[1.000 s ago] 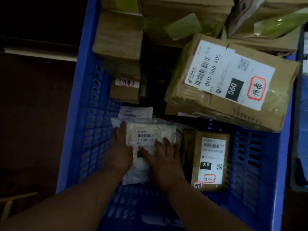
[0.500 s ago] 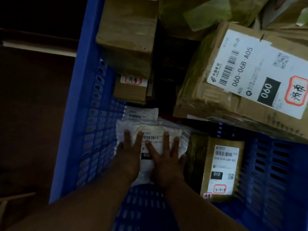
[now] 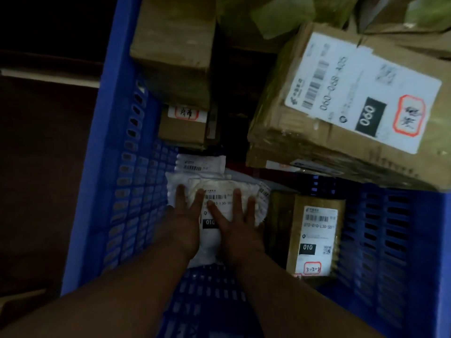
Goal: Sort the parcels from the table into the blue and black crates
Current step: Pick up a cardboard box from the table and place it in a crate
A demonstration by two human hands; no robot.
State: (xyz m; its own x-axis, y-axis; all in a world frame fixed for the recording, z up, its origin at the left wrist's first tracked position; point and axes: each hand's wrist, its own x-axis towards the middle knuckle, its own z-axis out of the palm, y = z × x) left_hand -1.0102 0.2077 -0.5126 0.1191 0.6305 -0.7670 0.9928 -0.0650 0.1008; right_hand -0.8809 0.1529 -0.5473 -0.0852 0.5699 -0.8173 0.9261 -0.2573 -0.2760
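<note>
Below, the blue crate (image 3: 122,167) fills most of the view, its slotted walls rising on the left and right and its perforated floor showing near the bottom edge. Largest among its contents is a big cardboard box (image 3: 305,132) at the upper right, tilted, with a white label reading 060 and a red-ringed mark. Another brown carton (image 3: 175,57) sits against the left wall at the top, and a smaller box (image 3: 183,128) with a red-ringed sticker lies just below it. At the lower right a slim brown parcel (image 3: 314,235) rests on the crate floor, its label showing 010. Between that parcel and the left wall lies a soft white padded mailer (image 3: 219,191), also marked 010, on top of other white packets. The left hand (image 3: 185,223) and right hand (image 3: 239,228) both press flat on the mailer, side by side, fingers (image 3: 236,198) spread wide and extended, gripping nothing. A small white label slip (image 3: 200,163) lies just beyond the mailer.
</note>
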